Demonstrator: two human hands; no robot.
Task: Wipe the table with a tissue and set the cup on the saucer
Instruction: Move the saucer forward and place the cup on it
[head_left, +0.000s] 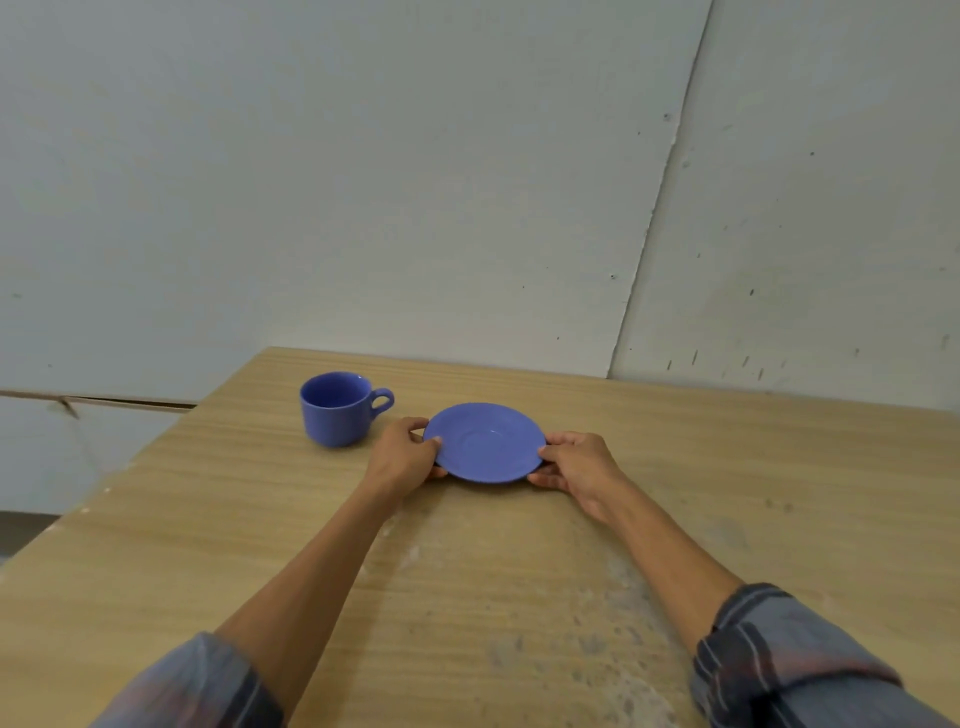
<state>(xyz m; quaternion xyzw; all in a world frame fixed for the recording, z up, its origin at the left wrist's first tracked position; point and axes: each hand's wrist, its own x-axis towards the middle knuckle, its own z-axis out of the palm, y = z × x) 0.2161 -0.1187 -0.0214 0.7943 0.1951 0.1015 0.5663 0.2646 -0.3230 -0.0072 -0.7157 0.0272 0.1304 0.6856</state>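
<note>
There is one cup and one saucer on the tabletop, and two hands are working with the saucer. No tissue is showing in this view.

The saucer is round, plain blue with a slightly glossy surface, and it has a faint ring in its middle. It is sitting near the middle of the tabletop, a little toward the far side. The left hand is pinching its left rim, with the thumb lying on top of the edge and the other fingers curling under or beside it. The right hand is pinching the right rim in the same way, thumb on top. I cannot tell if the saucer is resting flat or is lifted a little off the wood.

The cup is the same blue colour, standing upright and empty, with its handle pointing to the right, toward the saucer. It is standing near the saucer, to its left and a little farther back, and it is not touching it or the left hand.

The tabletop is light wood with grain, and a pale dusty patch is lying between the two forearms. Both sleeves are rolled up and are showing a checked pattern.
</note>
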